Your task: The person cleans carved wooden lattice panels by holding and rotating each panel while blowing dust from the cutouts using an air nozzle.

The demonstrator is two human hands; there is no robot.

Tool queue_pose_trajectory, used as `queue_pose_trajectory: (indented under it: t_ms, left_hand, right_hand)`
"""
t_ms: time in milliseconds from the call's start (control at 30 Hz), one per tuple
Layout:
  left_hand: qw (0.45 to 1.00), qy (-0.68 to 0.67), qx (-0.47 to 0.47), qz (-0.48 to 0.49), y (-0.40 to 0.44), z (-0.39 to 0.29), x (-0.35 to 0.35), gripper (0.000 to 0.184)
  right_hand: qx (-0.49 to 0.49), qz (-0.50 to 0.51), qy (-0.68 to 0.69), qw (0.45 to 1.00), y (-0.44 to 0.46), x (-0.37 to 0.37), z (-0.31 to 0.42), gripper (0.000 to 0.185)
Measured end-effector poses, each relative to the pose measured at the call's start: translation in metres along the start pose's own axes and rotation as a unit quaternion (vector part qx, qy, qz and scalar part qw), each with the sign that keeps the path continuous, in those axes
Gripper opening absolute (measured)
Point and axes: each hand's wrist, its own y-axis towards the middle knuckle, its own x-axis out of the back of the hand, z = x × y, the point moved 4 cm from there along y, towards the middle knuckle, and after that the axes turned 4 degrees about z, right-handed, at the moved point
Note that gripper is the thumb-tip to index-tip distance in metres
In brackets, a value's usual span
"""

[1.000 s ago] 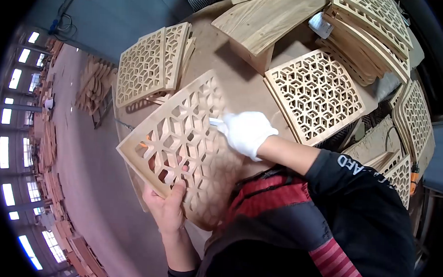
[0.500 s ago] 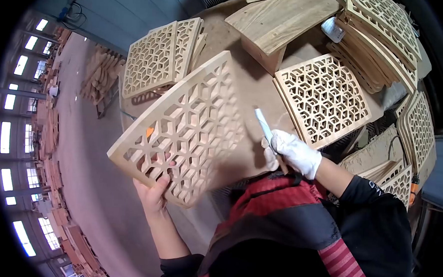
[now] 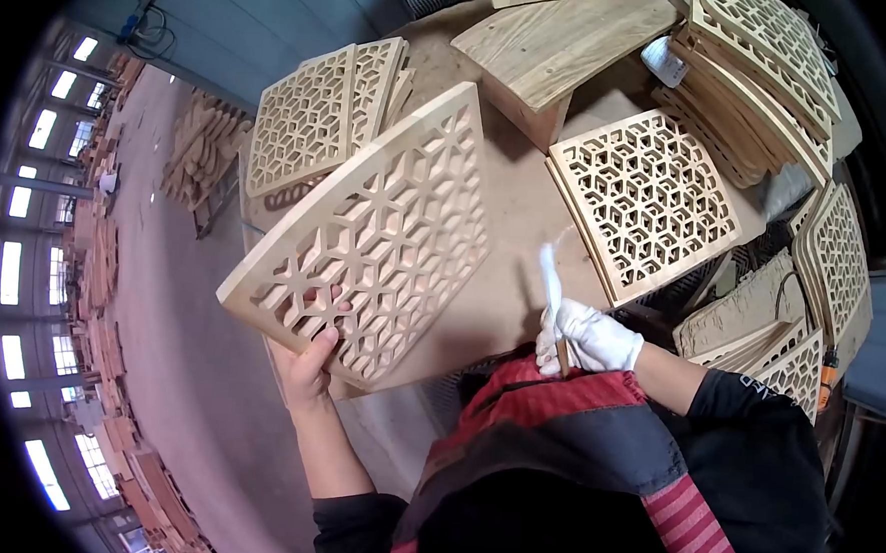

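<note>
My left hand is bare and grips the lower left corner of a lattice-cut wooden panel, thumb on the near face and some fingertips showing through the openings. The panel is tilted up above the table, its solid edge toward the upper left. My right hand, in a white glove, is closed around a slim stick-like tool. Its upper part is pale blue-white with a blurred tip, and a brown end shows below the fist. The tool is apart from the panel, to its right. What kind of tool it is, I cannot make out.
On the brown worktable, a stack of lattice panels lies at back left and another lattice panel at right. A wooden block with a curved top stands behind. More curved panels are piled at far right, near an orange-marked tool.
The panel has turned a little, its top edge shifting right and its lower corner left. My right hand has moved slightly right and down, the tool now more upright. An orange spot at the panel is gone.
</note>
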Motion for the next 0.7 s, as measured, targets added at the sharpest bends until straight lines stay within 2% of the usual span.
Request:
queue_pose_trajectory:
  t_ms: [67, 100, 333, 367, 500, 600, 633, 700]
  left_hand:
    - [1.000, 0.013, -0.004, -0.019, 0.002, 0.000, 0.000, 0.082]
    - [1.000, 0.010, -0.011, -0.004, 0.004, 0.000, 0.001, 0.082]
    - [0.999, -0.046, -0.009, -0.015, 0.002, 0.002, -0.003, 0.080]
    - [0.998, -0.056, -0.017, -0.026, 0.001, -0.001, -0.008, 0.072]
    - [0.997, -0.065, -0.027, -0.015, 0.001, -0.004, -0.012, 0.064]
    - [0.999, -0.036, -0.028, -0.015, -0.001, -0.006, -0.020, 0.060]
    - [1.000, -0.006, -0.029, 0.003, 0.000, -0.007, -0.021, 0.056]
    - [0.999, 0.014, -0.035, 0.014, 0.000, -0.008, -0.026, 0.054]
  right_hand:
    - [-0.010, 0.039, -0.043, 0.998, 0.005, 0.009, -0.012, 0.041]
    - [-0.022, 0.025, -0.069, 0.997, 0.007, 0.008, -0.012, 0.043]
    - [-0.017, 0.052, -0.071, 0.996, 0.010, 0.009, -0.015, 0.040]
    - [-0.014, 0.038, -0.124, 0.991, 0.009, 0.010, -0.014, 0.040]
    - [-0.015, -0.006, -0.193, 0.981, 0.014, 0.002, -0.008, 0.037]
    - [-0.046, -0.018, -0.325, 0.944, 0.018, -0.024, 0.020, 0.031]
    - [-0.043, -0.073, -0.361, 0.929, 0.017, -0.048, 0.033, 0.027]
    - [0.061, -0.046, -0.490, 0.868, 0.027, -0.076, 0.060, 0.024]
